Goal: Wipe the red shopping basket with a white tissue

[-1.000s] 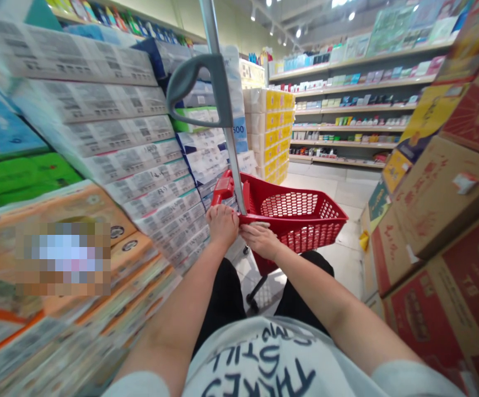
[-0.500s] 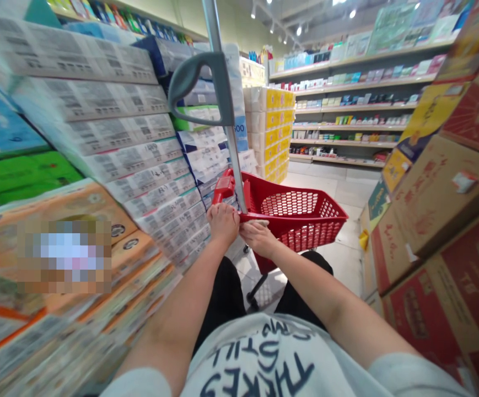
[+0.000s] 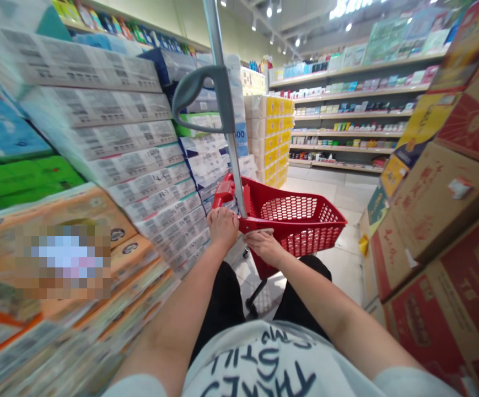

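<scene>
A red plastic basket cart [image 3: 297, 231] with perforated sides stands in front of my legs, its inside showing no goods. A metal pole with a grey loop handle [image 3: 224, 99] rises from its near end. My left hand [image 3: 223, 225] is closed round the red rim at that near end, left of the pole's foot. Just right of it, my right hand [image 3: 264, 246] has its fingers bent against the same rim, near a small pale strip; what its fingertips grip is hidden.
Stacked white packs [image 3: 119, 110] and orange packs [image 3: 132, 248] line the left side. Yellow-and-white packs [image 3: 276, 138] stand ahead. Cartons [image 3: 437, 204] are piled on the right. Shelves of small goods [image 3: 346, 135] cross the back, beyond a tiled floor [image 3: 330, 190].
The view has tilted up slightly, so the cart and shelves sit a little lower. Both hands stay at the cart's near end.
</scene>
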The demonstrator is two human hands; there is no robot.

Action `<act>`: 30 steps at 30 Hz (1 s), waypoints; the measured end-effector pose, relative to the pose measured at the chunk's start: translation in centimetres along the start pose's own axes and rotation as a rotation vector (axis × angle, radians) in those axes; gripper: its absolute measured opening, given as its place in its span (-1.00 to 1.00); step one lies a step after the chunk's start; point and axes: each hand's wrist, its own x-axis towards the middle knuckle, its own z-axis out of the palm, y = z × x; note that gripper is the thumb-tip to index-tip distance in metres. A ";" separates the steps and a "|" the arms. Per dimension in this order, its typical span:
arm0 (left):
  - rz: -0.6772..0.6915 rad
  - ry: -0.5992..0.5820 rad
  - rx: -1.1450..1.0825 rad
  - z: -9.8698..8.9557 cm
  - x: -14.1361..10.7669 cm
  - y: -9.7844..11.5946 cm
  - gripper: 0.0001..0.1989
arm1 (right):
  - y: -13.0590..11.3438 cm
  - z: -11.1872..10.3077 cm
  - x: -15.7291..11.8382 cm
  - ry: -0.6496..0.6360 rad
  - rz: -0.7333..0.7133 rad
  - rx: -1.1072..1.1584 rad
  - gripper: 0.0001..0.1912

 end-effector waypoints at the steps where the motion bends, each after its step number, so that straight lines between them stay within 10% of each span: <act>1: 0.001 -0.002 -0.001 0.0 0.0 0.0 -0.76 | 0.0 -0.2 0.2 0.014 -0.001 0.004 -0.68; 9: -0.007 -0.003 -0.003 0.3 -0.2 0.0 -0.77 | -0.5 -3.3 2.5 0.330 0.218 0.046 -0.69; 30: -0.014 -0.073 -0.038 1.5 1.2 -2.4 -0.77 | 0.1 -2.7 4.8 0.177 0.430 0.220 -0.64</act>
